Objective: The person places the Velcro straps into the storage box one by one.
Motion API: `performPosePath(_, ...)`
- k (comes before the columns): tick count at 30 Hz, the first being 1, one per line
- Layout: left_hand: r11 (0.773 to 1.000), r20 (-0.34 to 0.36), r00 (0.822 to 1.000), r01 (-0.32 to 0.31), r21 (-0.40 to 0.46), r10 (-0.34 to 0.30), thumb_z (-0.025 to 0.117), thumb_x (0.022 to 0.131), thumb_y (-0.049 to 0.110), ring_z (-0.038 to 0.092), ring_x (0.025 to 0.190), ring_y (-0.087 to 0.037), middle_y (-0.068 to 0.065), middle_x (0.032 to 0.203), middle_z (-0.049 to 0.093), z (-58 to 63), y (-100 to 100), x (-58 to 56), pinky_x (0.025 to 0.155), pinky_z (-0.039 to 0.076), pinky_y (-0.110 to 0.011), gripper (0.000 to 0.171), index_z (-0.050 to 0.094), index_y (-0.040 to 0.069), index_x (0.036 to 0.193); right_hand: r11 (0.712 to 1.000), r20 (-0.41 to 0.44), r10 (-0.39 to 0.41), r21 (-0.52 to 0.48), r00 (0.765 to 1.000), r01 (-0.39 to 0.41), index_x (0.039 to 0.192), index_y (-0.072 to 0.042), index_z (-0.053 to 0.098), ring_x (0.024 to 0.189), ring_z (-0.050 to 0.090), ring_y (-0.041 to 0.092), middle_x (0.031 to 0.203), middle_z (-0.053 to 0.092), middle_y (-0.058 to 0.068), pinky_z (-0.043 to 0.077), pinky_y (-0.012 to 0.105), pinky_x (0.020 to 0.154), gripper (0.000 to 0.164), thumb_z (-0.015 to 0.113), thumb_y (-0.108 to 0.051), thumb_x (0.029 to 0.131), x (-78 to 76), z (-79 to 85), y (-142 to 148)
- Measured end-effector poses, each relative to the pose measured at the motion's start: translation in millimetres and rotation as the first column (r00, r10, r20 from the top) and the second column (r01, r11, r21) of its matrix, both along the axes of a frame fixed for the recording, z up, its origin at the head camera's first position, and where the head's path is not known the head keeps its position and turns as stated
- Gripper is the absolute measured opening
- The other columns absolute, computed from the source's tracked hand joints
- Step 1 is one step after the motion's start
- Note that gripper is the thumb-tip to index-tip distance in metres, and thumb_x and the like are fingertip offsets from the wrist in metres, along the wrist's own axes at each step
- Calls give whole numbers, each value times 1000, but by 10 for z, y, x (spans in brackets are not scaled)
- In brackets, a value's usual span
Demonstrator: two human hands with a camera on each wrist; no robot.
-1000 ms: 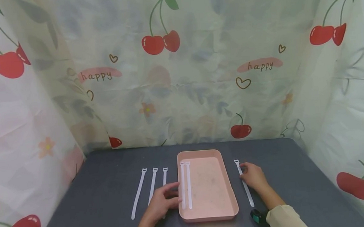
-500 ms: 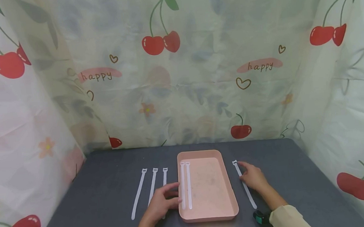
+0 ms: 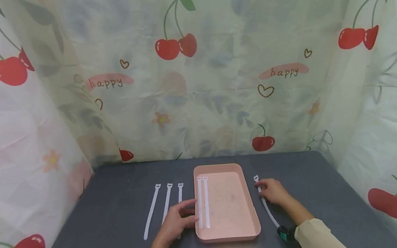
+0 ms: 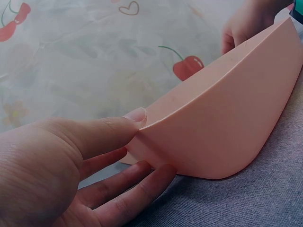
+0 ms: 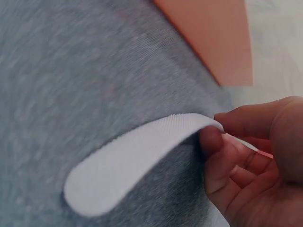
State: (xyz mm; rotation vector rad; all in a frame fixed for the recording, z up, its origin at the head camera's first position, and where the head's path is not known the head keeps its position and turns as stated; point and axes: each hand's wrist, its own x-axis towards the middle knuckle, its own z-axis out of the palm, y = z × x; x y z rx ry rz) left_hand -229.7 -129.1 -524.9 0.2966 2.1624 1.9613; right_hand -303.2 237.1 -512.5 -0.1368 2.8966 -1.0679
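Note:
My right hand [image 3: 273,191] pinches a white hook-and-loop cable tie [image 5: 128,156] between thumb and fingers, right of the tray. Its slotted head points away from me. In the right wrist view, the tie arches up from its rounded tail into the fingers. My left hand [image 3: 174,222] rests against the left side of a pink tray [image 3: 231,207]. Seen from the left wrist, the thumb touches the rim, and relaxed fingers lie along the outer wall [image 4: 213,123]. Two white ties [image 3: 206,203] lie parallel along the tray's left side.
Left of the tray, three more white ties [image 3: 152,213] lie on the dark grey table [image 3: 111,212]; my left hand partly covers the nearer two. A black wrist camera [image 3: 285,234] sits at my right wrist. A cherry-printed curtain [image 3: 214,99] surrounds the table's back and sides.
My right hand has shifted slightly left with the tie. The tie now bends more, and its tail has swung right, towards the wrist. My left hand and the tray stay put.

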Motion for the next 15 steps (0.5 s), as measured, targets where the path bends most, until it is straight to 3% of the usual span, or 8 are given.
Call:
performPosePath(6,1000,4,1000,1,8,-1,77,81,3,63,104,-31,-21,116,63,-5,8,-1,75,58,-37,58,55,0,135,989,29,-27,-148,999,31,115,4,66,47,53,17,71,55,6,49,31,43,33,64,7,82,34,95,-13)
performPosePath(15,1000,2,1000,1,25,-1,77,80,1,63,104,-32,-22,116,63,-14,2,0,74,58,-38,59,55,-2,134,940,85,-80,-324,993,104,125,7,59,70,65,20,97,61,16,55,36,56,35,62,1,91,10,447,-73)
